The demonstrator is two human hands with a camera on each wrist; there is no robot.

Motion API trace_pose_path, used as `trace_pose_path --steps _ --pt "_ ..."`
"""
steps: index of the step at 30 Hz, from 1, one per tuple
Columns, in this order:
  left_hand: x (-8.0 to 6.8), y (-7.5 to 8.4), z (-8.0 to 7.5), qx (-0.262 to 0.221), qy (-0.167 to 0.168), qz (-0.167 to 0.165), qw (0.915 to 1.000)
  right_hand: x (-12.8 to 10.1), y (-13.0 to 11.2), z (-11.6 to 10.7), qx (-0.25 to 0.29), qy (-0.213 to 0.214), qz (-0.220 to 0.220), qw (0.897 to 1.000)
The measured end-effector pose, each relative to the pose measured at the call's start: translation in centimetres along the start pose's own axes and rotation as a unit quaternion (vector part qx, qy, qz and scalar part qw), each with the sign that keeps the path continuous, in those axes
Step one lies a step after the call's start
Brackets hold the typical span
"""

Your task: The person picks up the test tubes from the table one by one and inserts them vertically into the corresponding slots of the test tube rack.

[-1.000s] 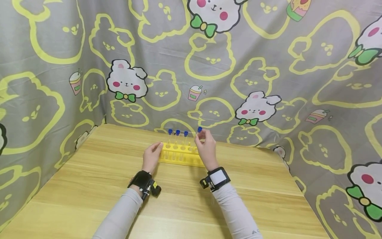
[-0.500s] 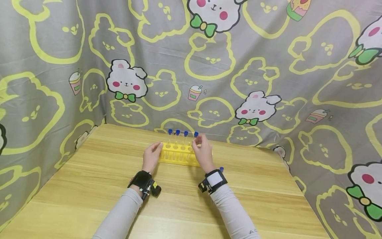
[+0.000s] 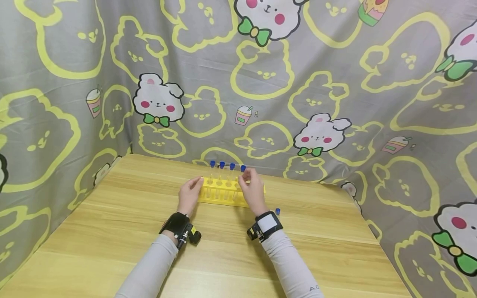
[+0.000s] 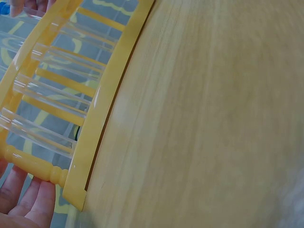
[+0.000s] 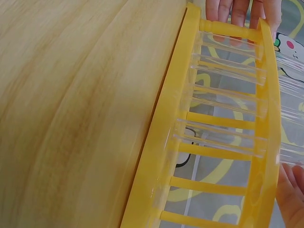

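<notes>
A yellow test tube rack stands near the back of the wooden table. Several clear test tubes with blue caps sit upright in its left holes. My left hand grips the rack's left end, its fingers around the end post in the left wrist view. With thumb and fingers, my right hand pinches the rightmost test tube just below its blue cap. The lower part of this tube is down through the rack's top board, beside the other tubes. My right hand hides the rack's right part in the head view.
A small blue-capped piece is on the table just right of my right wrist. Grey curtain with yellow outlines and white bunny prints hangs behind and on both sides of the table.
My right hand has moved left and down, bringing the pinched test tube from above the rack down into a hole. The blue-capped piece by my wrist has come into sight. My left hand stays put.
</notes>
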State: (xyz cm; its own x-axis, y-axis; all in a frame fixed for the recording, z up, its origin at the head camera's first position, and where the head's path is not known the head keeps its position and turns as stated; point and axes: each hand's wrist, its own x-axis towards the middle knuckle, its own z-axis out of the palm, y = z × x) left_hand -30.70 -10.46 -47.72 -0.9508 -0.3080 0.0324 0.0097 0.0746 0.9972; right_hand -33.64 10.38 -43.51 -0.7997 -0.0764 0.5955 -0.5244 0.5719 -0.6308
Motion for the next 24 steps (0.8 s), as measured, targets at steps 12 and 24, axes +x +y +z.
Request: trace_pose_path --steps 12,24 --pt "0.0 0.0 0.1 0.002 -0.001 -0.003 1.0000 -0.2 -0.2 -1.2 0.012 0.015 0.013 1.000" --pt "0.0 -0.1 0.0 0.006 -0.004 0.001 1.0000 0.1 -0.3 -6.0 0.023 0.059 0.026 0.998"
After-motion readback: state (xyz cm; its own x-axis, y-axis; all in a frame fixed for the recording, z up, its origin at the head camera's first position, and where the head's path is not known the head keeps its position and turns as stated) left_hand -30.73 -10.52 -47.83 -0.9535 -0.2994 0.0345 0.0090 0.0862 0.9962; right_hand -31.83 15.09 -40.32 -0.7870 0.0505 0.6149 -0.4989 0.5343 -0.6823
